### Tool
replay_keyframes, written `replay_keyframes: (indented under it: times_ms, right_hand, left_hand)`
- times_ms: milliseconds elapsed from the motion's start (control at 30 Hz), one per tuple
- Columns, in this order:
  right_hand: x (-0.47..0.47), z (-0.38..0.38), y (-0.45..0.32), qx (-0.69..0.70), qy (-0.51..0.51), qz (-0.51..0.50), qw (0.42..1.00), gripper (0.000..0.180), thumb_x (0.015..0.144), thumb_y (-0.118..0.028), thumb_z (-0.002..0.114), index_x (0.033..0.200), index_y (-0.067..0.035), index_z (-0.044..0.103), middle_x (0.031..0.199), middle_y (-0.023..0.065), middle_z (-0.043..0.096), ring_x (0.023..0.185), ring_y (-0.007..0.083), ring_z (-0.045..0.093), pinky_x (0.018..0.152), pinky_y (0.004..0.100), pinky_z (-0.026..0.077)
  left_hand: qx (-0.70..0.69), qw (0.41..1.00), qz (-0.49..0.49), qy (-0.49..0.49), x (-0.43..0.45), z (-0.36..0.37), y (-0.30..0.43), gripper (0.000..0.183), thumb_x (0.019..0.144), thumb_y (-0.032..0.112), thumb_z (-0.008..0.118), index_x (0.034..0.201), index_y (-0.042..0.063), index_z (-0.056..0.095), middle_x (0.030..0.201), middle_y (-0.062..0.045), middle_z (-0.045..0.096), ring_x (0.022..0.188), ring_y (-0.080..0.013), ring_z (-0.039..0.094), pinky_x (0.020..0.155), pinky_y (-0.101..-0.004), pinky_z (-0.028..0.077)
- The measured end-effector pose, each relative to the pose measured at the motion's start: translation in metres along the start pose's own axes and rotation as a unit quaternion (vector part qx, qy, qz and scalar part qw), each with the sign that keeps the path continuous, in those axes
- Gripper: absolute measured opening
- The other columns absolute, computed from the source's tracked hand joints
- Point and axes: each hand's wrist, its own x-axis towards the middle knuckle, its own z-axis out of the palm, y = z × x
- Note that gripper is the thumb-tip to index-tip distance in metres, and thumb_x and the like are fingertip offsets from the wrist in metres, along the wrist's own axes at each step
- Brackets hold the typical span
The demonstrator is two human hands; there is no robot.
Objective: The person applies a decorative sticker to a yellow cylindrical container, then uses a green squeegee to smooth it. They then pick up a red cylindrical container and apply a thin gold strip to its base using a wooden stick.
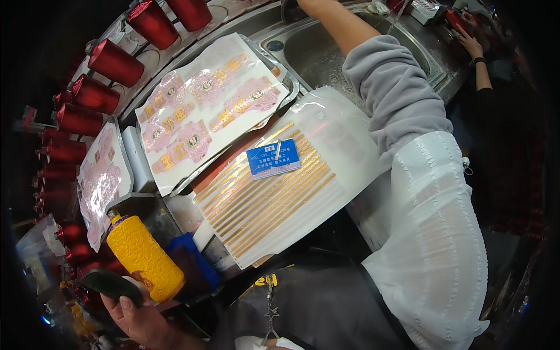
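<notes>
At the lower left, my left hand (133,313) grips a dark, rounded object (113,284), its thumb laid over it. Close beyond the fingers is a yellow textured bottle (144,258) with a metal-coloured neck; whether they touch is unclear. My right arm, in a white and grey sleeve, reaches over the sink (319,61). Only part of my right hand (309,3) shows at the top edge, beside a dark item. Between the arms lie a sheet of gold strips (271,205), a blue printed card (273,158) on it, and a sheet of pink and gold labels (210,105) on a metal tray.
Red metallic bottles (116,62) line the left and upper left. Another label sheet (105,175) lies beside a white box (138,159). A blue cloth (192,258) is near the counter's front edge. At the upper right, another person's hands (470,41) are at a red bottle.
</notes>
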Motion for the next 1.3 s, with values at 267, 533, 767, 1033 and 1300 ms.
replay_keyframes:
  times_ms: [267, 533, 767, 1033, 1300]
  right_hand:
    - [-0.023, -0.03, 0.023, 0.073, 0.208, -0.148, 0.964, 0.019, 0.085, -0.013, 0.058, 0.103, -0.009, 0.063, 0.095, 0.0097, 0.065, 0.086, 0.0284, 0.064, 0.074, 0.0431, 0.05]
    - [-0.174, -0.093, 0.162, 0.24, -0.009, 0.144, 0.96, 0.019, 0.082, -0.009, 0.058, 0.098, 0.001, 0.056, 0.09, 0.0222, 0.068, 0.087, 0.0388, 0.068, 0.074, 0.0472, 0.054]
    - [-0.226, 0.023, 0.271, 0.344, -0.123, 0.357, 0.86, 0.066, 0.088, -0.015, 0.051, 0.153, -0.012, 0.038, 0.058, 0.0072, 0.057, 0.037, 0.0141, 0.047, 0.034, 0.0302, 0.039]
    - [-0.182, 0.094, 0.205, 0.116, -0.302, 0.324, 0.889, 0.027, 0.086, -0.014, 0.058, 0.101, 0.002, 0.073, 0.09, 0.0215, 0.073, 0.083, 0.0331, 0.073, 0.078, 0.0445, 0.055]
    - [-0.177, 0.144, 0.203, 0.097, -0.244, 0.368, 0.892, 0.023, 0.089, -0.013, 0.055, 0.092, 0.001, 0.073, 0.089, 0.0185, 0.073, 0.077, 0.0299, 0.072, 0.069, 0.0416, 0.055]
  left_hand:
    - [0.007, 0.999, 0.027, 0.036, 0.026, -0.018, -0.011, 0.038, 0.1, 0.008, 0.052, 0.137, 0.002, 0.045, 0.102, -0.009, 0.051, 0.076, -0.0129, 0.042, 0.069, -0.026, 0.037]
    - [-0.013, 0.999, 0.035, 0.027, 0.033, -0.035, -0.026, 0.036, 0.102, 0.01, 0.052, 0.137, 0.003, 0.047, 0.11, -0.006, 0.054, 0.081, -0.0144, 0.044, 0.072, -0.0264, 0.038]
    - [-0.043, 0.998, 0.021, 0.028, 0.038, -0.028, -0.033, 0.038, 0.102, 0.008, 0.051, 0.139, 0.002, 0.045, 0.118, -0.006, 0.055, 0.084, -0.015, 0.044, 0.076, -0.027, 0.04]
    - [0.079, 0.994, 0.035, 0.074, 0.036, 0.013, -0.01, 0.059, 0.09, 0.027, 0.069, 0.143, 0.011, 0.047, 0.091, -0.008, 0.054, 0.078, -0.0197, 0.045, 0.069, -0.0328, 0.036]
    - [0.105, 0.989, 0.055, 0.092, 0.042, 0.018, -0.01, 0.049, 0.094, 0.026, 0.063, 0.138, 0.008, 0.05, 0.084, -0.008, 0.05, 0.076, -0.0187, 0.042, 0.065, -0.0284, 0.033]
